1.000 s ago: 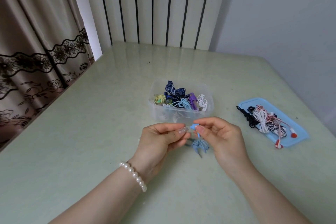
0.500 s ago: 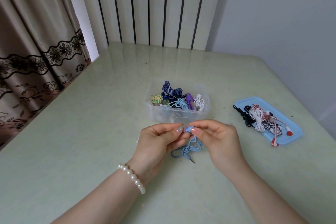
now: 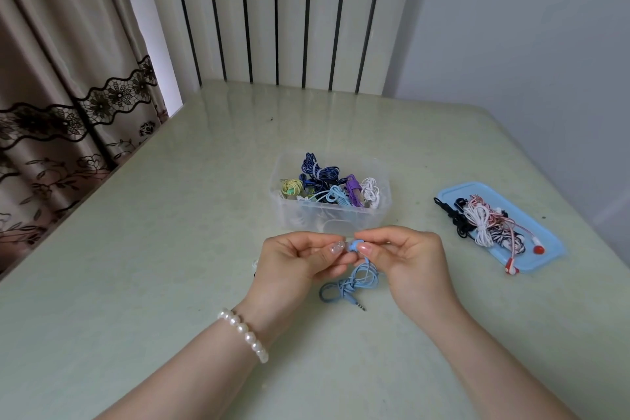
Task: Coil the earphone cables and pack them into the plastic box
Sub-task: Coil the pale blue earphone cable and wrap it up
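A light blue earphone cable (image 3: 354, 283) hangs in loose loops between my hands, its jack plug lying on the table. My left hand (image 3: 296, 262) and my right hand (image 3: 402, 259) both pinch the blue earbud end at the top, fingertips almost touching. Just behind them stands the clear plastic box (image 3: 289, 211), which holds several coiled cables in navy, yellow, pale blue, purple and white.
A blue lid (image 3: 545, 242) at the right carries a tangle of black, white and red earphones (image 3: 484, 222). The pale green table (image 3: 170, 266) meets a curtain on the left and a striped wall behind. A pearl bracelet circles my left wrist.
The blue cable bundle has dropped from hanging compactly under my fingers to spreading in looser loops with its plug on the table. Both hands stayed close together in front of the box.
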Tool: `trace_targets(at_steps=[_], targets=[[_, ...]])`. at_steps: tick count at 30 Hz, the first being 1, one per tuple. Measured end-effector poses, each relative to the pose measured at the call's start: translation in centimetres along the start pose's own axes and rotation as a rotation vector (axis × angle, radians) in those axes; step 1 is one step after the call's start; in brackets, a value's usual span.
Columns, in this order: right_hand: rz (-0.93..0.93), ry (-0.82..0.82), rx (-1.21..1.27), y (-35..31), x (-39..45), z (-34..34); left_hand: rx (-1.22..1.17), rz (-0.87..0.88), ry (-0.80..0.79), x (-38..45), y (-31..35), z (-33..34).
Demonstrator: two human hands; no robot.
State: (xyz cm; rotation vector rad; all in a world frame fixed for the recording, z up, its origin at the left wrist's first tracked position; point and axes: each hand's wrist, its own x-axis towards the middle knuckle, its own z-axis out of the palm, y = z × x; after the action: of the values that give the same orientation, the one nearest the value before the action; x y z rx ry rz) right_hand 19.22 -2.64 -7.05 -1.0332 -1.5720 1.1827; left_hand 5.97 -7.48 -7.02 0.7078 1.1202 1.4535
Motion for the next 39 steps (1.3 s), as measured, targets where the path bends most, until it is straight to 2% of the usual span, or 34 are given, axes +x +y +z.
trace_targets(at_steps=[8,18,20,23,25,29,34,39], targets=[[-0.048,0.079,-0.036,0.1,-0.3,0.5,-0.037,-0.034,-0.027,0.0,-0.2,0.1],[-0.384,0.251,-0.299,1.4,-0.6,1.1,-0.114,-0.036,-0.034,-0.3,-0.4,0.5],[-0.333,0.221,-0.242,1.1,-0.6,1.0,-0.134,-0.048,-0.024,-0.3,-0.2,0.4],[-0.068,0.097,0.014,0.4,-0.2,0.6,-0.128,-0.043,-0.007,-0.2,-0.2,0.2],[0.024,0.048,0.100,0.2,0.0,0.2,-0.081,-0.012,-0.006,-0.2,-0.3,0.2],[0.102,0.024,0.170,-0.1,0.1,-0.4,0.034,0.070,-0.025,-0.2,-0.3,0.4],[0.206,0.017,0.287,-0.4,0.1,-0.8,0.021,0.070,0.023,0.1,-0.2,0.5],[0.200,0.012,0.242,-0.5,0.0,-0.7,0.035,0.066,0.027,0.1,-0.2,0.2]])
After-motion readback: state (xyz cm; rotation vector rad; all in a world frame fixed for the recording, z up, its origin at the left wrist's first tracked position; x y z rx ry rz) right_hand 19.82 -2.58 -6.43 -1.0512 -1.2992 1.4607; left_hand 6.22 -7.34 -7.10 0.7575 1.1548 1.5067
